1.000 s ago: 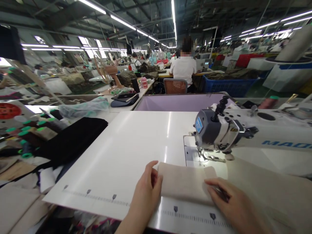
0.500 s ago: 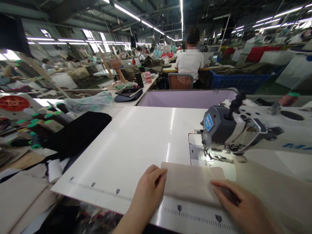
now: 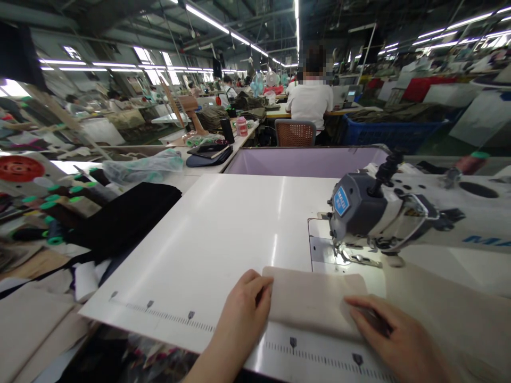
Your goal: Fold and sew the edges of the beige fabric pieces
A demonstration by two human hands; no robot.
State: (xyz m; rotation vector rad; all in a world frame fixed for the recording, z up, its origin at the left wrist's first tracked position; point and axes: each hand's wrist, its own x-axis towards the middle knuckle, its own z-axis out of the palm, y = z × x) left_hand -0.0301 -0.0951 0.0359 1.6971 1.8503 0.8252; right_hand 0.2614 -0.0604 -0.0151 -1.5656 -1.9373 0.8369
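At the far left, dark and tan thread spools with green ends point(image 3: 59, 213) lay beside a folded black cloth point(image 3: 131, 213), next to a glossy white desk point(image 3: 223, 229) with a ruler scale printed along its near edge. Near the middle, the left hand point(image 3: 248, 298) had its thumb and fingers together, clamped on the left edge of a flat beige fabric piece with rounded far corners point(image 3: 311, 298). That piece lay on the near part of the desk. Beyond the desk stood a lilac-walled trough point(image 3: 295, 161), and farther off a person in a white shirt point(image 3: 309, 103) sat with their back turned. The right hand point(image 3: 393, 327) touched the piece's right edge, its thumb and fingertip close; whether they pinched it, I cannot tell. On the right, a white and dark grey sewing machine point(image 3: 359, 205) stood just beyond the piece, with a large beige cloth point(image 3: 443, 303) spread nearer.
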